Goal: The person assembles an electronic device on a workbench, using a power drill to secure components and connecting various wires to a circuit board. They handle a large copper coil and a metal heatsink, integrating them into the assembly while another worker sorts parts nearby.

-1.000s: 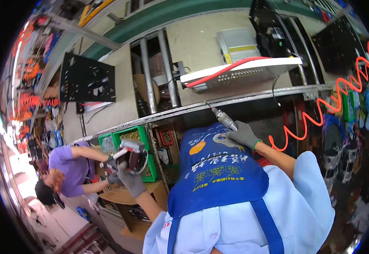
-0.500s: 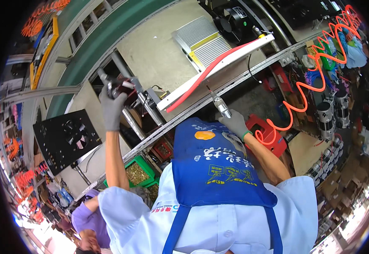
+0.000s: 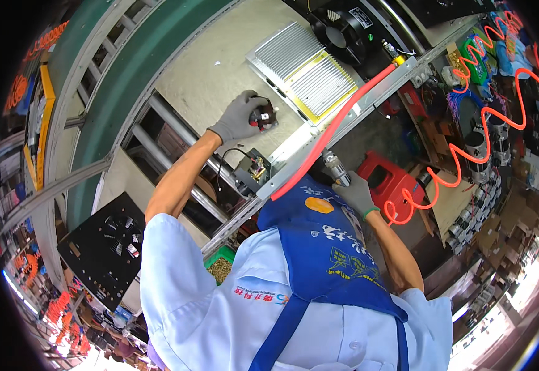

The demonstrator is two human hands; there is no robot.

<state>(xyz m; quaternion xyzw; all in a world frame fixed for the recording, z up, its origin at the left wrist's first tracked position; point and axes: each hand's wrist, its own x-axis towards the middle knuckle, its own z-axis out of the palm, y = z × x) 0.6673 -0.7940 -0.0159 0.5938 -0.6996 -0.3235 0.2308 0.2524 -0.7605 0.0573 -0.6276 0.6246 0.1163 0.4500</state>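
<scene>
My left hand (image 3: 237,117), in a grey glove, is closed round a small black and red part (image 3: 263,115) low over the pale board (image 3: 198,77). Its exact kind is partly hidden by my fingers. At the near edge of the bench, my gloved right hand (image 3: 356,193) grips a silver screwdriver-like power tool (image 3: 335,167), whose tip is hidden behind the red tube. That thick red tube (image 3: 337,127) runs along a metal bar (image 3: 368,102). Beyond the bar lies a ribbed aluminium heat sink (image 3: 294,65) with yellow edging. A small bracketed component with wires (image 3: 254,173) sits near the bar's left end.
A black fan (image 3: 341,29) stands beyond the heat sink. Metal rollers (image 3: 176,127) lie left of the board, and a black panel (image 3: 105,253) further left. An orange coiled hose (image 3: 451,179) hangs at right near a red case (image 3: 393,182). A green bin (image 3: 221,263) holds small brass-coloured pieces.
My left hand has moved right, from over the rollers to the pale board, carrying the black and red part. My right hand and tool have shifted slightly right and nearer. The view has shifted.
</scene>
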